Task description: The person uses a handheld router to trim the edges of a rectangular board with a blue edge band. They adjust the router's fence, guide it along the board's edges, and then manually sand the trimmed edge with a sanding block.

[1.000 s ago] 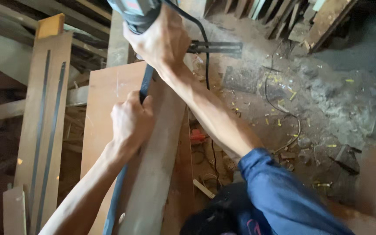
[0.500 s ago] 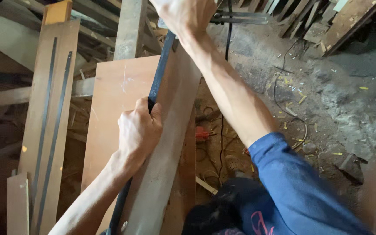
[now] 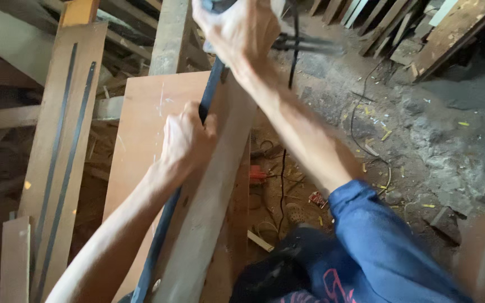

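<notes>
My left hand (image 3: 185,140) grips the dark bar (image 3: 209,98) against the long plank (image 3: 220,168). My right hand (image 3: 237,28) has slid farther up, wrapped around the tool, now nearly out of view.

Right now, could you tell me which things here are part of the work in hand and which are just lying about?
In hand: left hand gripping dark bar; right hand; pale plank; plywood sheet.
Lying about: grooved board; offcuts; loose cable; red object.
</notes>
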